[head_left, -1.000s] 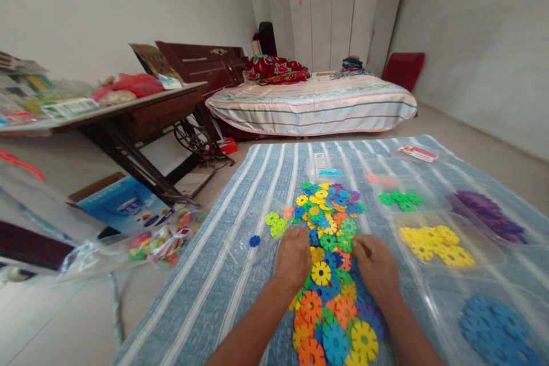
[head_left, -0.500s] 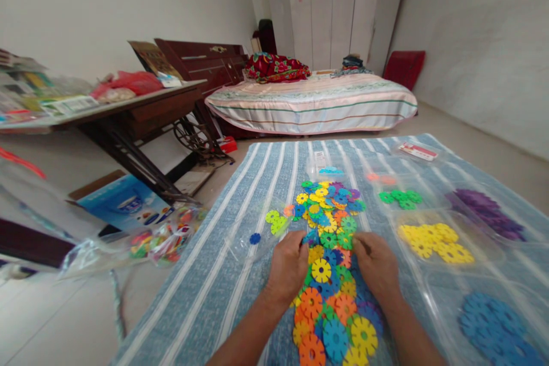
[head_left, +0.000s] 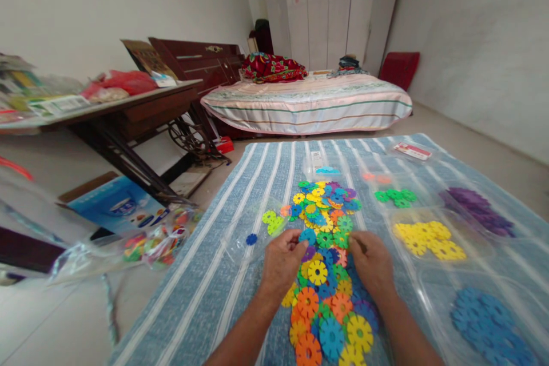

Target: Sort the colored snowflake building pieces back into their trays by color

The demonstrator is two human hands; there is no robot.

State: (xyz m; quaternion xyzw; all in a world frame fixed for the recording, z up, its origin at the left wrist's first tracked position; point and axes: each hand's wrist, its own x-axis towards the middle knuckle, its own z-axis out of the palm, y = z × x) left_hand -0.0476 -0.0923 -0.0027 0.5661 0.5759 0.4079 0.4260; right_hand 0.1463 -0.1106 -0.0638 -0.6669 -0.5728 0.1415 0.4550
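A heap of flat, many-coloured snowflake discs [head_left: 328,251] lies on a blue striped cloth [head_left: 223,274]. My left hand [head_left: 281,260] rests on the heap's left edge with its fingers curled, the fingertips pinching near a blue disc [head_left: 307,236] and a purple one. On the right side of the heap sits my right hand [head_left: 372,266], fingers bent down onto the discs. What either hand grips is hidden under the fingers.
Clear trays at right hold sorted discs: green [head_left: 397,198], yellow [head_left: 429,238], purple [head_left: 476,206], blue [head_left: 493,320]. A clear bag with light-green discs [head_left: 271,222] lies left of the heap. A bag of toys [head_left: 150,240], a dark table [head_left: 128,120] and a bed [head_left: 309,103] stand beyond.
My left hand has curled and drawn its fingertips together at the heap's left edge. The right hand has barely shifted. The view moved slightly.
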